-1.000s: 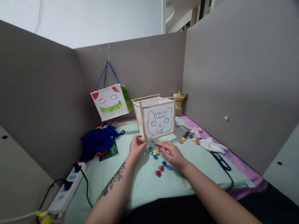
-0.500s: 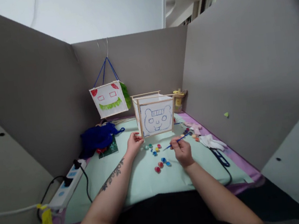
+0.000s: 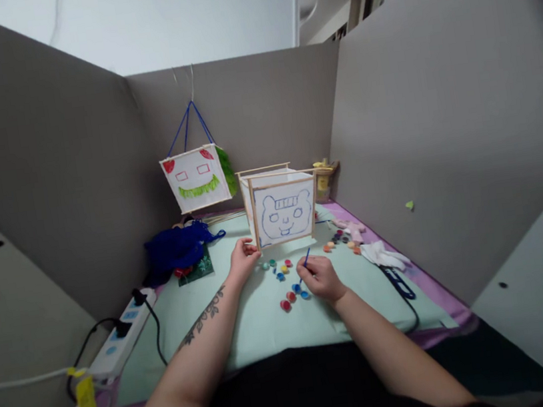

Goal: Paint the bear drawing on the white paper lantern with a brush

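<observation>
My left hand (image 3: 244, 260) is closed at the lower left corner of a paper lantern (image 3: 285, 214) with a wooden stick frame. A bear face is outlined in blue on the lantern's front panel. My right hand (image 3: 321, 279) pinches a thin blue paintbrush (image 3: 306, 256), now nearly upright. Its tip points down at a small blue paint pot (image 3: 297, 288). Close by lie another blue pot (image 3: 305, 295) and red paint pots (image 3: 286, 305). Several more pots, including a yellow one (image 3: 285, 269), sit between my hands.
A second lantern (image 3: 197, 179) hangs by blue cords at the back left. Blue yarn (image 3: 176, 245) and a power strip (image 3: 122, 332) lie on the left. White gloves (image 3: 384, 255), dark scissors-like handles (image 3: 400, 283) and more pots (image 3: 339, 237) are on the right. Grey panels (image 3: 248, 112) enclose the table.
My right hand has moved slightly left and turned the paintbrush from a slant to nearly upright, its tip lowered to the blue paint pot. My left hand stays at the lantern corner.
</observation>
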`<state>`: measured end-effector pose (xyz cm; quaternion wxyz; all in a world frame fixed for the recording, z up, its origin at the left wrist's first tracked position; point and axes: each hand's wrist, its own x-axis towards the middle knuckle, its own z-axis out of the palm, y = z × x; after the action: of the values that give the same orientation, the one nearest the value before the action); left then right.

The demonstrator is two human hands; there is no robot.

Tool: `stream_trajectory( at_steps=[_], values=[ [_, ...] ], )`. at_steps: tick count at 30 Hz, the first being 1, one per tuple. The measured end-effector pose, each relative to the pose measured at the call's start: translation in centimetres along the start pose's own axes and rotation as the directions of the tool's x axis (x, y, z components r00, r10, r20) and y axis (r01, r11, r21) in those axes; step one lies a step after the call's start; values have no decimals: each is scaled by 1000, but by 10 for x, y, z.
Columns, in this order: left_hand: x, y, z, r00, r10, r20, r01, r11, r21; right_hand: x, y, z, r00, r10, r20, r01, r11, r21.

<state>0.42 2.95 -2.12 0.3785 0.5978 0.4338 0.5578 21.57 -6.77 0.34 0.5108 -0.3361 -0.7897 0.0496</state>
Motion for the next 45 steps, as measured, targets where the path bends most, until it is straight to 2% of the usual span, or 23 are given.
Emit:
stream_trajectory(
  at_steps=[8, 15, 22, 28, 34, 37, 39, 41, 43, 44, 45],
  values=[
    [0, 0, 1, 1000, 5, -8, -5, 1000, -6, 2, 0, 3, 991, 44, 123, -40, 999, -36],
    [-1, 2, 1, 1000, -14, -17, 13, 1000, -12, 1, 0, 1, 998, 45, 35, -46, 999, 27],
    [0, 2, 1, 1000, -2, -13, 2, 1000, -13, 3, -1, 2, 989, 79, 128, -81, 997, 12],
    [0, 1, 1, 1000, -14, -17, 14, 1000, -7, 2, 1, 1, 996, 74, 48, -75, 997, 31],
    [0, 1, 0, 1000, 13, -4, -13, 1000, -7, 4, -2, 2, 989, 79, 122, -83, 996, 29],
    [0, 1, 0, 1000, 10, -3, -10, 1000, 2, 0, 0, -1, 991, 134, -6, -132, 985, 110],
    [1, 1, 0, 1000, 11, -8, -11, 1000, 6, -4, 4, -7, 947, 253, -196, -212, 955, 209],
    [1, 0, -2, 999, 18, -31, -18, 1000, 7, -5, 11, -16, 834, 380, -400, -265, 912, 314],
    [3, -1, -5, 997, 25, -72, -25, 1000, 3, 1, 20, -29, 719, 437, -541, -271, 892, 362],
    [3, -2, -6, 995, 26, -95, -26, 1000, -1, 6, 24, -35, 692, 439, -573, -275, 894, 353],
    [4, -2, -7, 993, 26, -117, -26, 1000, -6, 12, 28, -42, 690, 428, -583, -283, 902, 328]
  ],
)
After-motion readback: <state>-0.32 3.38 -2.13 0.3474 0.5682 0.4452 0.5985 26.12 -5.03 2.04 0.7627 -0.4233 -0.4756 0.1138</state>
